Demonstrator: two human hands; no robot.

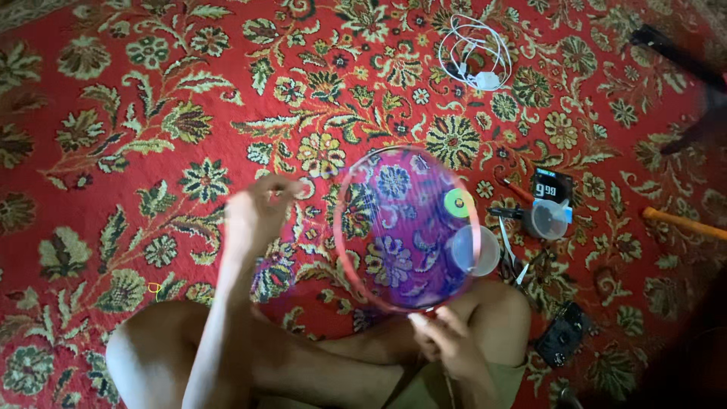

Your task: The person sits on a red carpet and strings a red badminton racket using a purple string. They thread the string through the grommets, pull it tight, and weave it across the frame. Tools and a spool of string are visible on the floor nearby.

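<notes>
Pink-rimmed, the sheer purple hoop (407,227) is held upright over the red carpet (151,113), pinched at its lower edge by the right hand (447,341); the left hand (261,204) (blurred, fingers pressed together) is raised just beside it.

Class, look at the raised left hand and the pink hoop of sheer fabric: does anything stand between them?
Nothing visible does. The left hand is blurred, raised beside the hoop, with only red carpet showing in the gap. The right hand grips the hoop's lower edge.
</notes>
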